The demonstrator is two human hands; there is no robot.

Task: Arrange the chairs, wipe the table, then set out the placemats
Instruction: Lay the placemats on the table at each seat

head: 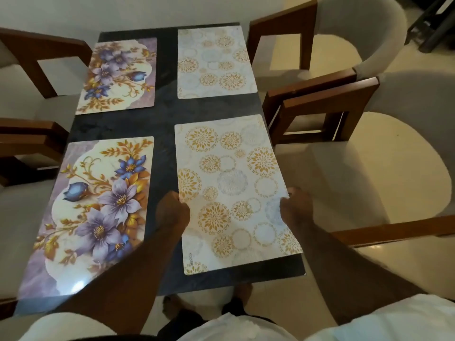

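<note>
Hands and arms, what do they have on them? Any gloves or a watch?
No gloves, watch or rings show. The left hand and right hand are bare, and so are both forearms. White cloth sleeves show at the bottom edge.

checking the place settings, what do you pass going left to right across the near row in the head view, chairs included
left chair → floral mat → left hand → circle mat → right hand → right chair
</note>
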